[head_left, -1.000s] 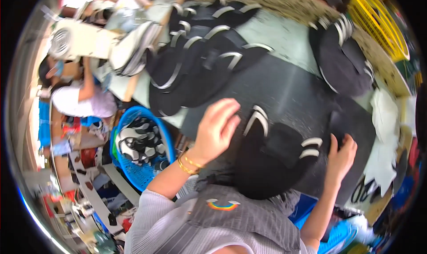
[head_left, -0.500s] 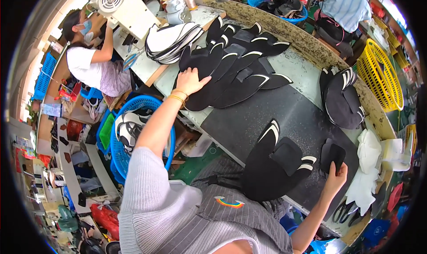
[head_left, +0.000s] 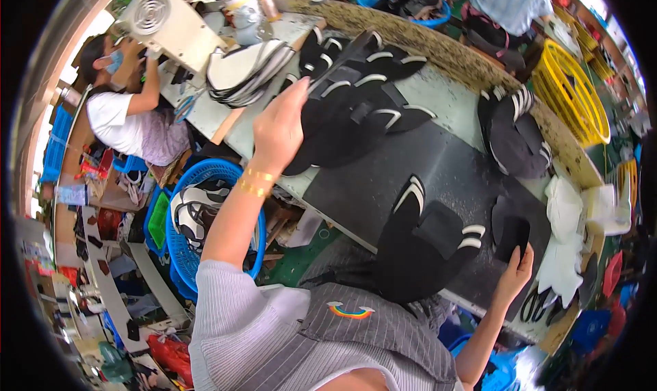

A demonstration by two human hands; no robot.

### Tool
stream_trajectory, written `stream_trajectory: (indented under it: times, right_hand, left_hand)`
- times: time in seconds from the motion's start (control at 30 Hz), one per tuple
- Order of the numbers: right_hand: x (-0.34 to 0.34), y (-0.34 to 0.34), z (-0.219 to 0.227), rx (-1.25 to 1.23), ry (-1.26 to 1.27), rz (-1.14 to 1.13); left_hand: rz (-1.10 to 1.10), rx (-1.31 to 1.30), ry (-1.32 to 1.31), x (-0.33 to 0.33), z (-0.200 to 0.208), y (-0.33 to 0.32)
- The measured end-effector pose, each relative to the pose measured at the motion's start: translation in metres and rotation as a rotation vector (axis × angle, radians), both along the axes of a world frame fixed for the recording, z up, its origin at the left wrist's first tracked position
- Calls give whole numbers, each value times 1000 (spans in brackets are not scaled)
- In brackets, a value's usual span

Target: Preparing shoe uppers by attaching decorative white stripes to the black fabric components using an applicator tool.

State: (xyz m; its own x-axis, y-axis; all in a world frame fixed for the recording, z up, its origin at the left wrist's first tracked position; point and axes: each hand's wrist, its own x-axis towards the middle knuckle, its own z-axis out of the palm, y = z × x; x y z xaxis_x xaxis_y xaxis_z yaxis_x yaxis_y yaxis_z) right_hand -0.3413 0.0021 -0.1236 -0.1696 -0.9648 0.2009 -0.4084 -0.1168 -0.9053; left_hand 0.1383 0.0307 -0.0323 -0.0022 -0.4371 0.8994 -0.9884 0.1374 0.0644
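My left hand [head_left: 279, 127] pinches the edge of a black shoe-upper piece [head_left: 345, 56], which is tipped up and seen nearly edge-on above the pile. Below it, several overlapping black shoe-upper pieces [head_left: 356, 134] with white edge strips lie on the bench. My right hand [head_left: 514, 275] has its fingers closed on a small black rounded patch [head_left: 513, 230] at the right of the black mat. Between my hands, at the front edge, lies a black curved upper piece [head_left: 404, 268] with white-striped ends and a dark patch [head_left: 440, 225] on it.
A black mat [head_left: 356, 192] covers part of the bench. A stack of black uppers [head_left: 513, 141] and white sheets [head_left: 562, 210] are on the right, scissors [head_left: 537, 303] below. White pieces [head_left: 246, 69] and a sewing machine [head_left: 171, 25] stand left, near a seated person [head_left: 130, 110] and a blue basket [head_left: 256, 233].
My left hand has risen from lying on the pile and now lifts one black piece by its edge. My right hand stays on the small patch. The whole view has shifted slightly.
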Motion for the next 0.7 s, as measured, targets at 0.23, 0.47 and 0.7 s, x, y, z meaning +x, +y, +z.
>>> stream_trajectory:
  times: [0.23,0.47,0.7]
  right_hand:
    - [21,11,27,-38,-130,-92]
    - [50,45,41,408,-146,393]
    - [77,39,4,485,33,343]
  left_hand:
    - [-871,523,-187,-171,-26,84]
    - [-808,1094,1030,-183,-57,63]
    - [-460,1220,905,-195,-81,32]
